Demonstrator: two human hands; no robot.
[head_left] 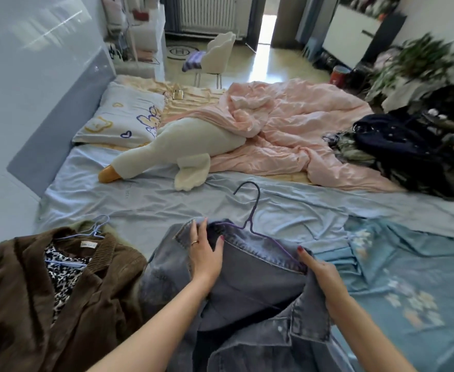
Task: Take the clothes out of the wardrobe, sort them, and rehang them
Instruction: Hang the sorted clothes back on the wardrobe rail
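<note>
Both hands are working a denim jacket onto a purple hanger on the bed.

The denim jacket (pixel 247 296) is lying directly in front of the person, collar away from them, with the purple hanger (pixel 252 210) threaded into the neck and its hook pointing up the bed. The hanger's bar is running left to right, sloping toward the right hand (pixel 325 277), which is pinching the collar edge and shoulder over the wire end. The left hand (pixel 205 253) is curling its fingers over the other side of the collar, thumb inside. Both sit equally near. A brown jacket (pixel 32 291) on its own hanger is lying just left; the blue bedsheet (pixel 140 200), pink quilt (pixel 301 130), goose toy (pixel 172 151) and dark clothes pile (pixel 408 151) are filling the bedroom beyond.
</note>
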